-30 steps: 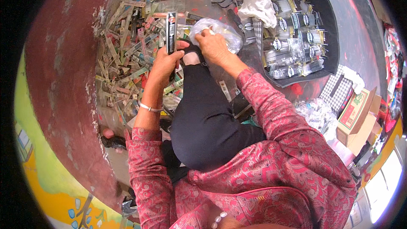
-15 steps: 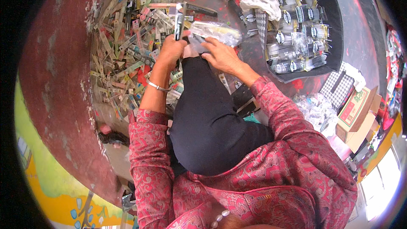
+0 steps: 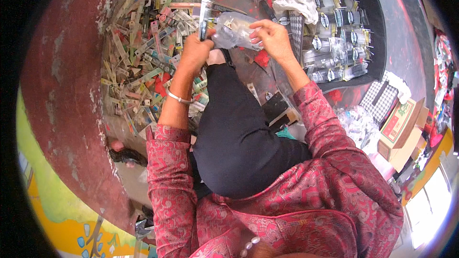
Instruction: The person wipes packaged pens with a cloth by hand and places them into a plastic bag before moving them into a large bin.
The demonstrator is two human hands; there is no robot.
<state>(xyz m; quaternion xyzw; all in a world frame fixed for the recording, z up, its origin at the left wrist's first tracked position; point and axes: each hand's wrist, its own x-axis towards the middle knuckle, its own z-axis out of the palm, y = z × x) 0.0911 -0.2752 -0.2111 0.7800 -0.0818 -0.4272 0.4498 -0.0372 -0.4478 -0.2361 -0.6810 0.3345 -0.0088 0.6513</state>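
Note:
Upright in my left hand (image 3: 196,51) is a slim black-and-clear package (image 3: 204,16), pinched at its lower end. A crumpled clear plastic bag (image 3: 230,31) stretches between my two hands above my knee. Its left edge meets the fingers of my left hand, and yellowish contents show through it. At the bag's right end my right hand (image 3: 273,40) has its fingers curled against the plastic, the thumb side partly hidden.
A heap of loose slim packages (image 3: 143,62) covers the floor to the left. On the right, a black fabric case (image 3: 379,43) holds rows of clear packs, with a white cloth (image 3: 294,0) at its edge. Farther right are a cardboard box (image 3: 399,124) and clear plastic wrappings (image 3: 356,122).
My right hand has moved right and up, from over the bag's near edge to its right end. The bag has shifted left and changed shape. My left hand keeps the slim package upright.

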